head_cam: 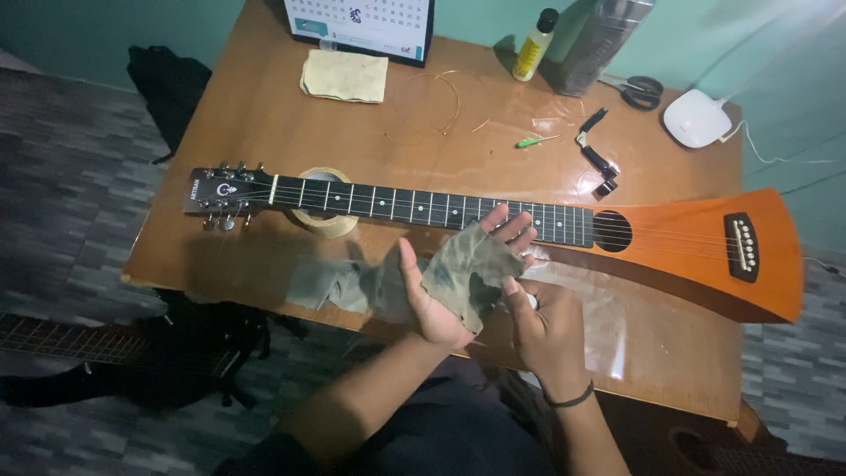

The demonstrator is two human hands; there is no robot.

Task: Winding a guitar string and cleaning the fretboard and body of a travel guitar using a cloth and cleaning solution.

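A view from above showed a wooden desk (264, 132) with a small travel guitar (670, 242) lying across it, its headstock to the left and its narrow orange body to the right. The guitar's neck rested on a roll of tape (328, 222) near the headstock. In front of the guitar, at the desk's near edge, the person's two hands met over a grey-green cloth (463, 269). The left hand (441, 295) was open, palm up, with the cloth draped over its palm and fingers, the fingertips reaching the fretboard. The right hand (542, 326), with a dark band at the wrist, was curled, pinching the cloth's near edge with its thumb and fingers. A loose part of the cloth, blurred, trailed to the left above the desk edge. A clear plastic sheet (608, 322) lay on the desk just right of the hands. Farther back were a folded yellowish rag (344, 76), a coil of thin wire (427, 106), a desk calendar (361, 22), a small yellow bottle with a black cap (535, 46), scissors (639, 88), a green-handled tool (536, 140), a black string winder (597, 159) and a white rounded device (698, 117) with a cable. A dark bag (167, 84) sat on the floor beside the desk's left edge.
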